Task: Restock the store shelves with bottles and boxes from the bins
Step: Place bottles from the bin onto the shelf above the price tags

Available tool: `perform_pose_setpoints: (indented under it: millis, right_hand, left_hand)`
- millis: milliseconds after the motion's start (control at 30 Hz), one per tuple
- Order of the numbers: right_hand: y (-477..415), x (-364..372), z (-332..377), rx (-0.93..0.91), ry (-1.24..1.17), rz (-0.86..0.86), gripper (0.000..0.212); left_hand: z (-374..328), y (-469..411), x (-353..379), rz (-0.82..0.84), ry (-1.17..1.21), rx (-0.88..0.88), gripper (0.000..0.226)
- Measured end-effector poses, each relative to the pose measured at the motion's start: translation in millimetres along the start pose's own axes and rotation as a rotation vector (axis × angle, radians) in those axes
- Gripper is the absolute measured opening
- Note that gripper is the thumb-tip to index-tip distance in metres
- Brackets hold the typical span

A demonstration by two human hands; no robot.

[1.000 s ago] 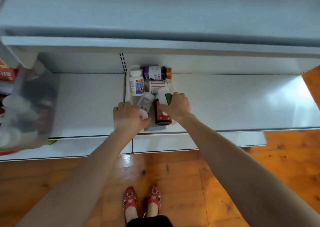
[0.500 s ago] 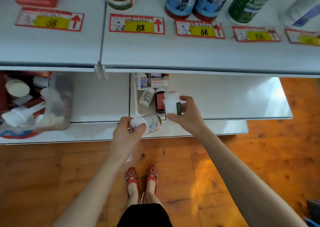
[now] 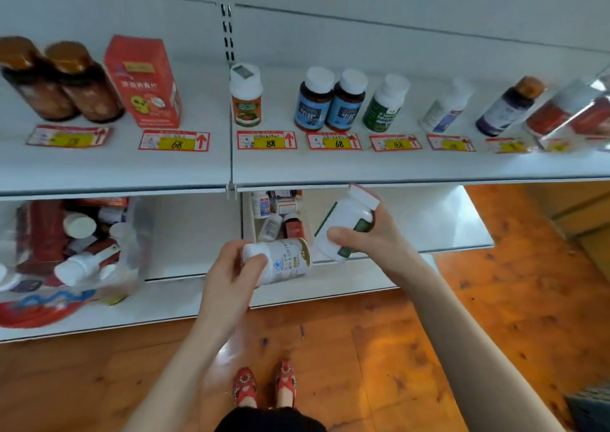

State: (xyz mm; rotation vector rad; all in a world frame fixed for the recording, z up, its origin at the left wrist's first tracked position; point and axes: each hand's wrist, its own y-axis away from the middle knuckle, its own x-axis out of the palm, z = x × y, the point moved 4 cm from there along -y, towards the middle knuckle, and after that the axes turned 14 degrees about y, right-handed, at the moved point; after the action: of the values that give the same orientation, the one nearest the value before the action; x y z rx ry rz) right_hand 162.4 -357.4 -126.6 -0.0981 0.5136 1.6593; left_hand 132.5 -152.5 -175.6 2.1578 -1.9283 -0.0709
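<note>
Gripping white bottle (image 3: 284,260) sideways in left hand (image 3: 231,266), green bottle (image 3: 346,220) tilted in right hand (image 3: 369,237), held just below shelf (image 3: 330,167) edge. Turn upright, clear edge, set green beside twin (image 3: 384,105) above right hand, labels forward.

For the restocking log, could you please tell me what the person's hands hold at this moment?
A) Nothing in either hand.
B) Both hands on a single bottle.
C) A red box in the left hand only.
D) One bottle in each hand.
D: the left hand grips a white bottle with a gold band lying sideways, while the right hand holds a tilted white bottle with a green label.
</note>
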Motion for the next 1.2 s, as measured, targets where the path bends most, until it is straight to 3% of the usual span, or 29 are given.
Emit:
perform_pose_setpoints:
  millis: [133, 233, 400, 533, 667, 833, 1100, 1200]
  right_hand:
    - [5, -16, 20, 0.006, -0.138, -0.066, 0.027]
    - [5, -35, 27, 0.013, -0.261, -0.163, 0.035]
    - [0, -76, 34, 0.087, -0.363, -0.252, 0.047]
    - [-15, -109, 37, 0.156, -0.372, -0.239, 0.02]
    - [-37, -144, 47, 0.053, -0.014, -0.187, 0.013]
    - [-73, -180, 60, 0.002, 0.368, -0.228, 0.04]
    - [-115, -202, 87, -0.092, 1.003, -0.193, 0.045]
    - [-126, -205, 96, -0.139, 1.084, -0.207, 0.044]
  left_hand:
    - [-28, 1, 11, 0.02, 0.034, 0.069, 0.023]
    - [-41, -1, 23, 0.065, 0.071, 0.082, 0.028]
    - [-61, -2, 54, 0.123, 0.108, 0.113, 0.013]
    - [-74, -10, 82, 0.097, 0.142, 0.158, 0.022]
    - [-83, -20, 108, 0.015, 0.135, 0.181, 0.012]
    - [-90, -30, 137, -0.071, 0.121, 0.2, 0.011]
    - [-93, -34, 155, -0.187, 0.151, 0.213, 0.011]
    - [-93, -36, 157, -0.223, 0.155, 0.219, 0.013]
